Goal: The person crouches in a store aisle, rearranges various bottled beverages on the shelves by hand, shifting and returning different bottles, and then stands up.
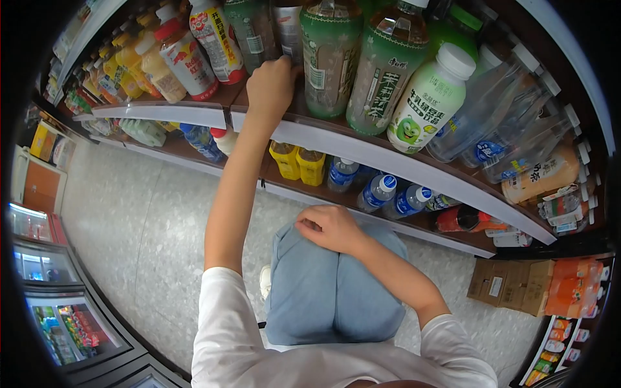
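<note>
My left hand (272, 84) reaches onto the upper shelf, its fingers bent down and mostly hidden from me. It sits in a gap just in front of a dark green bottle (251, 29) and a silver-and-dark container (289, 29). Whether the fingers grip anything cannot be made out. To its right stand large green-labelled tea bottles (333, 64); to its left, a red-and-yellow labelled bottle (218, 42) and a red-capped bottle (185, 61). My right hand (330, 227) rests on my knee, fingers loosely curled with nothing in them.
A white-capped light green bottle (430, 100) stands near the upper shelf's front edge (362, 152). Below are yellow bottles (310, 166) and blue-labelled water bottles (378, 193). Cardboard boxes (508, 284) stand at right on the grey floor (162, 213). Glass-fronted coolers (77, 326) line the left.
</note>
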{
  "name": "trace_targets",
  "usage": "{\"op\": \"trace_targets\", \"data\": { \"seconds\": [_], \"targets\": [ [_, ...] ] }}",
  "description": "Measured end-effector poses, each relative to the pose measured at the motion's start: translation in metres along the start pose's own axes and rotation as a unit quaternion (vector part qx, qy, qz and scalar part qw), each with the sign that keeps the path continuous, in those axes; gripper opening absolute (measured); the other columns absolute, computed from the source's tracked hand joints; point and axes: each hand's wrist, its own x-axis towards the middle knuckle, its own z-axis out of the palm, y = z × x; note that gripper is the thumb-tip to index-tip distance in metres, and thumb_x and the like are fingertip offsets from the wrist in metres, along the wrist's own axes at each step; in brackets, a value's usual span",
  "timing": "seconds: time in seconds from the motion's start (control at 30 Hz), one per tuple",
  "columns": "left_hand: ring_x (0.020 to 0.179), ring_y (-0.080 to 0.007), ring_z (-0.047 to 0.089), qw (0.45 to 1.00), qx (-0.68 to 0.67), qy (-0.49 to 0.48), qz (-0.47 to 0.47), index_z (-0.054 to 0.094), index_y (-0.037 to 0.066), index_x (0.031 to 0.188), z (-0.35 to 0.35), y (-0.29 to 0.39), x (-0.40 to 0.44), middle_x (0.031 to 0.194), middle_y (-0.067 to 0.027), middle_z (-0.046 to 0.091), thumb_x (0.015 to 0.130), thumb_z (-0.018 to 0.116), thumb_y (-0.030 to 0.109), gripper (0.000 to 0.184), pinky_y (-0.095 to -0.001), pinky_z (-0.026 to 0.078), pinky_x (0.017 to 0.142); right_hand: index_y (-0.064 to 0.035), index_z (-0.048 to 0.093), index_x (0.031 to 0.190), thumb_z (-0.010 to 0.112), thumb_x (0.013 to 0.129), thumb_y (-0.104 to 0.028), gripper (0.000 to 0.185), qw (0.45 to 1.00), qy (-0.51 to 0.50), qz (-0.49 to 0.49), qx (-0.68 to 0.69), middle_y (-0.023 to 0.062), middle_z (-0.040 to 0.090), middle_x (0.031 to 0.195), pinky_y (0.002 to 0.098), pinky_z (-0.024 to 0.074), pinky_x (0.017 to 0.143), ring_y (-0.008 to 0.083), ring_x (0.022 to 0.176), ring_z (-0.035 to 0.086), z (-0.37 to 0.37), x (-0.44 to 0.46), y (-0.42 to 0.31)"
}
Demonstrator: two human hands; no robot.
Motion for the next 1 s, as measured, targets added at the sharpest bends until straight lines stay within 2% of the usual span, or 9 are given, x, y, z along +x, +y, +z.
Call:
{"op": "trace_targets", "data": {
  "seconds": [0.13, 0.33, 0.47, 0.6, 0.67, 0.77, 0.9, 0.97, 1.0],
  "targets": [
    [0.073, -0.0369, 0.066, 1.0, -0.03, -0.004, 0.005, 0.066, 0.008, 0.083, -0.009, -0.001, 0.001, 0.076, -0.0158, 0.067, 0.084, 0.063, 0.032, 0.023, -0.0458, 0.052, 0.061, -0.0085, 0.064, 0.082, 0.066, 0.078, -0.017, 0.01, 1.0, -0.011, 0.015, 0.002, 0.0078, 0.065, 0.072, 0.0372, 0.0493, 0.058, 0.0268, 0.066, 0.064, -0.005, 0.001, -0.003],
    [0.088, -0.0347, 0.059, 0.937, 0.011, 0.343, 0.064, 0.057, 0.005, 0.099, -0.043, -0.014, 0.017, 0.092, -0.0124, 0.06, 0.082, 0.068, 0.037, 0.038, -0.042, 0.049, 0.069, -0.008, 0.064, 0.082, 0.065, 0.079, -0.017, 0.009, 1.0, 0.0, 0.021, 0.01, 0.0087, 0.065, 0.073, 0.0378, 0.0496, 0.059, 0.0279, 0.067, 0.064, -0.006, 0.005, 0.005],
    [0.091, -0.0387, 0.06, 0.954, 0.031, 0.3, 0.001, 0.048, 0.004, 0.117, -0.045, -0.014, 0.039, 0.101, -0.0204, 0.057, 0.07, 0.075, 0.05, 0.071, -0.0444, 0.051, 0.075, -0.0084, 0.064, 0.082, 0.063, 0.08, -0.018, 0.01, 0.999, -0.01, 0.035, -0.012, 0.0095, 0.066, 0.074, 0.0385, 0.0503, 0.061, 0.0286, 0.068, 0.064, -0.007, 0.01, 0.017],
    [0.095, -0.0435, 0.059, 0.974, 0.036, 0.22, -0.036, 0.044, -0.001, 0.118, -0.056, 0.003, 0.049, 0.103, -0.0261, 0.055, 0.076, 0.07, 0.054, 0.075, -0.0494, 0.05, 0.076, -0.0087, 0.064, 0.083, 0.063, 0.08, -0.018, 0.01, 0.999, -0.014, 0.043, -0.018, 0.0098, 0.066, 0.074, 0.0392, 0.0504, 0.062, 0.0287, 0.07, 0.065, -0.008, 0.011, 0.023],
    [0.088, -0.0339, 0.061, 0.972, 0.075, 0.219, -0.043, 0.039, -0.005, 0.132, -0.064, 0.013, 0.049, 0.114, -0.0252, 0.052, 0.08, 0.071, 0.022, 0.066, -0.0365, 0.052, 0.069, -0.0085, 0.063, 0.083, 0.063, 0.08, -0.018, 0.01, 0.999, -0.02, 0.028, -0.029, 0.0094, 0.066, 0.075, 0.0393, 0.05, 0.062, 0.0288, 0.071, 0.065, -0.007, 0.011, 0.022],
    [0.088, -0.0438, 0.058, 0.979, 0.115, 0.156, -0.069, 0.029, -0.006, 0.138, -0.066, 0.013, 0.054, 0.118, -0.0332, 0.043, 0.079, 0.07, 0.025, 0.078, -0.0436, 0.052, 0.067, -0.0081, 0.062, 0.083, 0.062, 0.081, -0.018, 0.01, 0.998, -0.044, 0.018, -0.028, 0.009, 0.066, 0.076, 0.0396, 0.05, 0.062, 0.029, 0.071, 0.064, -0.009, 0.008, 0.013],
    [0.096, -0.0408, 0.057, 0.985, 0.075, 0.129, -0.091, 0.031, -0.005, 0.138, -0.064, 0.001, 0.058, 0.118, -0.0301, 0.048, 0.079, 0.069, 0.027, 0.077, -0.0462, 0.049, 0.077, -0.0075, 0.062, 0.082, 0.061, 0.082, -0.019, 0.012, 0.999, -0.044, 0.007, -0.032, 0.0087, 0.066, 0.077, 0.0396, 0.0502, 0.062, 0.0293, 0.071, 0.064, -0.007, 0.001, 0.005],
    [0.098, -0.0458, 0.058, 0.98, 0.005, 0.196, -0.043, 0.04, -0.001, 0.123, -0.053, -0.017, 0.06, 0.108, -0.0287, 0.052, 0.071, 0.073, 0.055, 0.083, -0.0505, 0.05, 0.079, -0.0072, 0.064, 0.085, 0.063, 0.08, -0.016, 0.01, 0.998, -0.029, -0.018, -0.049, 0.0093, 0.065, 0.076, 0.0375, 0.0501, 0.06, 0.028, 0.069, 0.064, -0.006, 0.0, 0.004],
    [0.098, -0.0458, 0.058, 0.979, 0.002, 0.198, -0.041, 0.04, -0.001, 0.123, -0.057, -0.016, 0.06, 0.108, -0.0287, 0.052, 0.071, 0.073, 0.055, 0.083, -0.0505, 0.05, 0.079, -0.0072, 0.064, 0.085, 0.063, 0.08, -0.016, 0.01, 0.998, -0.026, -0.018, -0.052, 0.0093, 0.065, 0.076, 0.0375, 0.0501, 0.06, 0.028, 0.069, 0.064, -0.006, -0.001, 0.003]
  ]
}}
